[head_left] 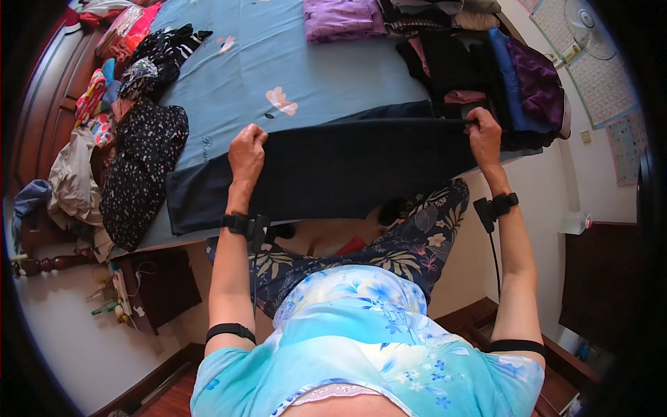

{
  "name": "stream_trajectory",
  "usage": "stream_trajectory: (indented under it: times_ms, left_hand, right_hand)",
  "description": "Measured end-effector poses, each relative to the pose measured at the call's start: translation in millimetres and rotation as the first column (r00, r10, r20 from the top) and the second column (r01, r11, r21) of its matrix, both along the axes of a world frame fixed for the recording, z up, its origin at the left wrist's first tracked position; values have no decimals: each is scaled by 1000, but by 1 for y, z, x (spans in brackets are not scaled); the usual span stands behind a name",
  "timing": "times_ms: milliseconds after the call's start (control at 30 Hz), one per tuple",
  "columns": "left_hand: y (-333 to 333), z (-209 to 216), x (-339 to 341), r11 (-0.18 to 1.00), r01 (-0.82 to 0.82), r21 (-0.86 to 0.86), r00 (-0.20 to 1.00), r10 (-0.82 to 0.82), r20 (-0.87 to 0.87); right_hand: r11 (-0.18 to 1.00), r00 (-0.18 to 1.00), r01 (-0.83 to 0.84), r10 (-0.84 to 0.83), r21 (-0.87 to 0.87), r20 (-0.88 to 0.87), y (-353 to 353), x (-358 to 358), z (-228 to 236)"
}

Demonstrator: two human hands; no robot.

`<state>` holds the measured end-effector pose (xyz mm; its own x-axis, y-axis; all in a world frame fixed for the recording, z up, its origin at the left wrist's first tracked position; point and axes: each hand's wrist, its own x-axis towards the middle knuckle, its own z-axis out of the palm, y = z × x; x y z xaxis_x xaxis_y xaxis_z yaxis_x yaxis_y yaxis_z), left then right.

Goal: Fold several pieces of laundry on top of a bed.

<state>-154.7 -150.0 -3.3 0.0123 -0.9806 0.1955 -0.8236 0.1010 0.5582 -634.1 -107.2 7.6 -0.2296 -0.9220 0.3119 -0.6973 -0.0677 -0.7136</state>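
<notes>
A pair of dark trousers [354, 167], folded lengthwise, stretches across the near edge of the bed between my hands. My left hand [247, 154] is closed on the upper edge, some way in from the left end. At the right end, my right hand [484, 137] pinches the upper corner. Between the two hands the cloth is fairly taut and hangs over the bed's edge toward my lap. The left end lies flat on the bed, and a strip of dark cloth shows behind the upper edge.
Folded clothes [451, 66] are stacked at the far right, with purple folded cloth [342, 19] beside them. Loose garments [142, 174] lie along the left, by the wooden headboard [52, 97]. A blue flowered sheet [243, 73] covers the bed. A fan [587, 19] stands at the upper right.
</notes>
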Motion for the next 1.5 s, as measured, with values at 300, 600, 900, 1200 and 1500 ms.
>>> stream_trajectory:
  times_ms: [300, 600, 900, 1200, 1500]
  left_hand:
    - [-9, -29, -6, 997, -35, -75, 993, 44, 111]
    - [90, -46, 45, 997, 49, -64, 952, -27, 305]
    - [107, -55, 70, 980, -142, 140, 957, 99, 273]
    - [112, -44, 84, 971, -199, 134, 949, 157, 275]
    - [93, -48, 123, 896, -296, 331, 943, 220, 249]
  right_hand:
    - [998, 996, -59, 60, 15, -66, -52, 20, -29]
    - [884, 913, 359, -267, 300, -308, 20, -30, -54]
    - [860, 973, 225, -220, 459, -66, 2, -37, -63]
    - [738, 874, 434, -205, 517, -442, 26, -64, -53]
    - [974, 868, -170, 220, 150, -446, 22, 61, -26]
